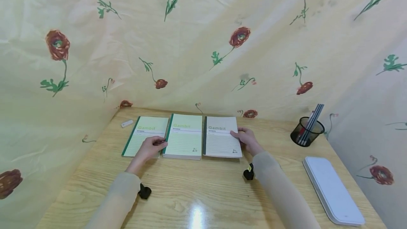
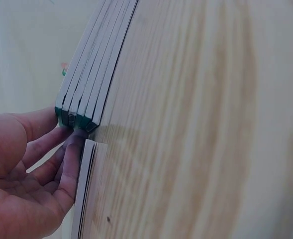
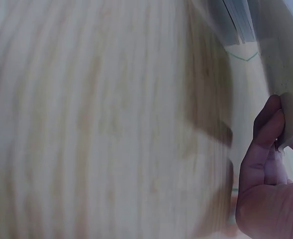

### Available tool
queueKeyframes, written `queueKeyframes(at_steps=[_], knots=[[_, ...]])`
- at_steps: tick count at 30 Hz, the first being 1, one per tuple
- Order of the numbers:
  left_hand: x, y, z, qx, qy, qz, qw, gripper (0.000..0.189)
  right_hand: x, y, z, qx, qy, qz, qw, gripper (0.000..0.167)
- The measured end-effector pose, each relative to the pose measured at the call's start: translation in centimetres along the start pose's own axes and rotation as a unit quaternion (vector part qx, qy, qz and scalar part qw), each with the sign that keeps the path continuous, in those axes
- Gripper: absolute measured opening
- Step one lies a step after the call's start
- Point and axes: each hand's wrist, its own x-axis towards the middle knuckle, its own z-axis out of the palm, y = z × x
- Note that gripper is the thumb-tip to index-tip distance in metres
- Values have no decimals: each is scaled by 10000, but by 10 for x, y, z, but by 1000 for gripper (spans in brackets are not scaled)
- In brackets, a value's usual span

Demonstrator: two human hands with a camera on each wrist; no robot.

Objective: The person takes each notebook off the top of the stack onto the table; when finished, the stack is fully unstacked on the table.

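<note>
Three groups of Gambit notebooks lie side by side in the head view. My left hand (image 1: 152, 148) reaches over the left green notebooks (image 1: 149, 124) and touches the green spine side of the middle stack (image 1: 184, 140). In the left wrist view, several notebooks (image 2: 94, 64) are stacked there, with thumb and fingertips against their spines. My right hand (image 1: 248, 140) pinches the right edge of a grey notebook (image 1: 220, 144), thumb on its cover and fingers beneath. In the right wrist view that notebook (image 3: 280, 64) is tilted, with a gap between it and page edges (image 3: 228, 20) beside it.
A white eraser (image 1: 127, 123) lies at the back left. On the right stand a black mesh pen cup (image 1: 297, 137) with several pencils and a long white case (image 1: 334, 192). Flowered cloth (image 1: 197, 45) hangs behind the wooden table (image 1: 190, 183).
</note>
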Motion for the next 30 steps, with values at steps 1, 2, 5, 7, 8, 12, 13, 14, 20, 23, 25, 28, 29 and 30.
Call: queueKeyframes(at_steps=[1,2,5,7,8,12,13,14,20,23,25,28,29,30], knots=[[0,0,0,-1,2,4,10000,32,0,0,0,-19,3,15,10000,57],[0,-1,0,-8,7,-3,10000,32,-1,1,0,-48,28,42,10000,57],[1,-2,1,-17,14,-8,10000,31,-2,1,-1,-163,98,93,9998,57],[1,-2,1,-29,21,-20,10000,31,-3,1,0,-232,136,108,9996,58],[1,-2,1,-21,14,-5,10000,31,-3,1,0,-272,162,109,9994,58],[1,-1,0,-43,5,6,10000,31,-5,1,3,-379,219,32,9990,56],[1,-1,0,-34,0,7,10000,31,-6,1,4,-412,234,2,9989,55],[1,-1,0,-43,9,-20,10000,31,-7,0,5,-444,248,-25,9987,55],[2,-3,-1,-23,12,-80,10000,31,-11,-1,11,-894,438,-169,9949,53],[1,-3,-1,-81,21,-17,10000,31,-11,-1,12,-1099,482,-239,9925,51],[1,-2,-1,-112,32,52,9999,32,-10,0,13,-1210,506,-297,9909,50],[-1,-1,-2,-93,48,153,9998,33,-9,1,14,-1375,550,-384,9882,48],[-1,-1,-2,-85,47,174,9998,33,-9,1,14,-1461,580,-424,9867,47],[-1,0,-2,-98,35,157,9998,33,-10,1,14,-1508,597,-450,9857,46]])
